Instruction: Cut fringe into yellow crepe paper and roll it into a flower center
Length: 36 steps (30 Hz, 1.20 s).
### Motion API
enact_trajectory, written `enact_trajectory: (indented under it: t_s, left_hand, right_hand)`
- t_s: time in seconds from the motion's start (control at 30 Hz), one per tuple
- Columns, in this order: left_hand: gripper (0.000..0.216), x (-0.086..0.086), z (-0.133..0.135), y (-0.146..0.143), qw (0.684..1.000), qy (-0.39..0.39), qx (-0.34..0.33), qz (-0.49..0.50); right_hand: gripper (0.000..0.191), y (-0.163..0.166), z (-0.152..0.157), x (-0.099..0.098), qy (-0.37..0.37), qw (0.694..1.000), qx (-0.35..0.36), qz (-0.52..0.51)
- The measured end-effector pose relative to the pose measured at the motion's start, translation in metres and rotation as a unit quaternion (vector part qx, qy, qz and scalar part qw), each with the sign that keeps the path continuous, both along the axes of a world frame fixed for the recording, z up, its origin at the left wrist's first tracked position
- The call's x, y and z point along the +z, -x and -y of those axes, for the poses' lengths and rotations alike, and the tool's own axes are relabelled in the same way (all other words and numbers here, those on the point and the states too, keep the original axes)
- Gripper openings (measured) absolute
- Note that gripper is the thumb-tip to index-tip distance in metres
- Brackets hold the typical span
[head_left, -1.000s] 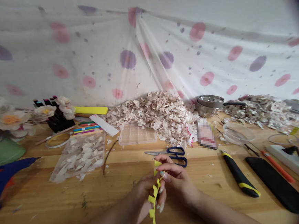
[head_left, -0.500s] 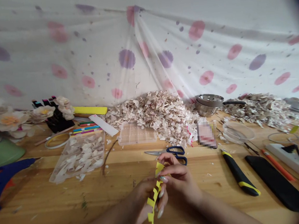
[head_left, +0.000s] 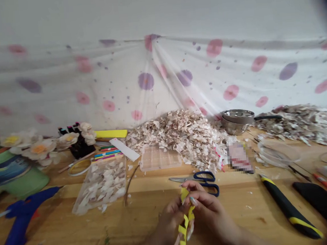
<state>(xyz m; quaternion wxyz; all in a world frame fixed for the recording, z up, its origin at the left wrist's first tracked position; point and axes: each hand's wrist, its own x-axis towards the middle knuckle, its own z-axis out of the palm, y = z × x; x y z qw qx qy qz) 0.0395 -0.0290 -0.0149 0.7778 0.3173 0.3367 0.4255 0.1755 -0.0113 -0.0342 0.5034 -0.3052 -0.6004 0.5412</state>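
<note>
Both of my hands meet low in the middle of the view, over the table. My right hand [head_left: 211, 205] pinches the upper part of a yellow notched paper strip [head_left: 182, 229] between its fingertips. My left hand [head_left: 173, 214] closes round the same strip from the other side. The strip's cut tabs stick out along one edge, and its lower end hangs down past the bottom of the picture. Just beyond my fingers lie scissors [head_left: 210, 176] with dark blue handles, blades pointing left. Part of the strip is hidden by my fingers.
Behind stands a big heap of dried petals [head_left: 181, 132], beside a clear compartment box [head_left: 160, 158]. To the left are a petal tray [head_left: 103, 184], a blue glue gun [head_left: 26, 214] and a flower pot [head_left: 20, 175]. A black-yellow cutter [head_left: 290, 207] lies right, near metal bowls [head_left: 238, 122].
My head has tilted up and turned slightly left, so the scene sits lower and further right. My hands still hold the yellow strip, its top now folded more between the fingers.
</note>
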Motion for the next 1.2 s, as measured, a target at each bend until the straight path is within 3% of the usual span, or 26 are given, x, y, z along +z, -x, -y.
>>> enact_trajectory:
  t_s: [0.3, 0.6, 0.8, 0.9, 1.0, 1.2]
  left_hand:
    - [0.032, -0.006, -0.003, 0.002, 1.0, -0.009, 0.009, 0.001]
    - [0.046, -0.01, -0.005, 0.004, 0.998, -0.035, 0.028, -0.055]
    - [0.044, 0.006, -0.003, 0.013, 0.967, -0.136, 0.148, -0.158]
    - [0.039, 0.009, -0.002, 0.015, 0.961, -0.151, 0.147, -0.178]
    - [0.034, 0.007, 0.0, 0.014, 0.963, -0.157, 0.133, -0.175]
    - [0.031, 0.006, 0.003, 0.004, 0.967, -0.162, 0.152, -0.124]
  right_hand:
    - [0.013, -0.007, -0.005, 0.006, -0.129, 0.987, -0.033, 0.089]
    - [0.01, 0.001, -0.004, 0.002, -0.033, 0.998, -0.059, 0.01]
    - [0.017, -0.008, -0.005, 0.002, -0.065, 0.985, -0.161, 0.025]
    - [0.012, -0.009, -0.003, 0.005, -0.095, 0.984, -0.137, 0.056]
    - [0.014, -0.004, 0.0, 0.006, -0.063, 0.992, -0.094, 0.053]
    - [0.021, 0.005, 0.005, 0.003, -0.047, 0.99, -0.129, 0.029]
